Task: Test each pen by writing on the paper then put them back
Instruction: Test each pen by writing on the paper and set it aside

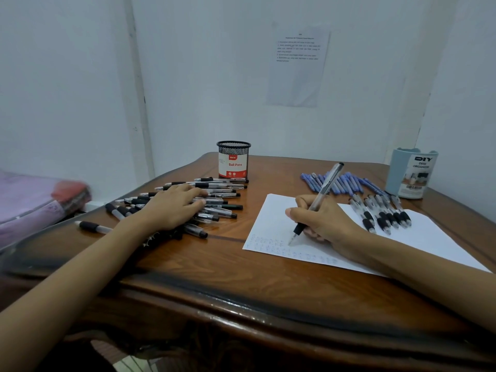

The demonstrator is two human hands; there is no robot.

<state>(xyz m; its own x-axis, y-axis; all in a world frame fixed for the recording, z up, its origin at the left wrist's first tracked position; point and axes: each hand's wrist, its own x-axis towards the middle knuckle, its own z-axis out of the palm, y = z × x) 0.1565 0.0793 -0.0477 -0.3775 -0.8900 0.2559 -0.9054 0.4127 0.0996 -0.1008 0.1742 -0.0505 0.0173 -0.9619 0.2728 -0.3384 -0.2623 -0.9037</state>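
Far left, 9 o'clock of the table [214, 264]: pink fabric bundle [32, 200], off the tabletop.
One stray pen [94, 227] lies alone near the table's left edge.
Pile of black pens [222, 196] at 10 o'clock on the table, mostly lying side by side, tips toward 3 o'clock.
Left hand [171, 208] lies palm down on the pile with its fingers stretched out over the pens; no grip on any of them.
Mesh cup [233, 162] labelled "Ball Pens" stands upright at 12 o'clock, just behind the pile.
Paper [273, 218] lies flat at 3 o'clock, with small rows of scribbles in its near left corner.
Right hand [327, 224] rests on the paper, fingers curled round the test pen [320, 193] in a writing grip. Tip is down on the sheet by the scribbles, barrel leaning toward 1 o'clock.
Blue pens [341, 183] in a row at 1 o'clock, behind the paper.
Black-grip pens [383, 213] lie grouped on the paper's far right part.
Blue desk organizer [410, 174] stands upright at 2 o'clock, at the table's right edge.
Printed sheet [298, 67] on the wall above; text too small to read.
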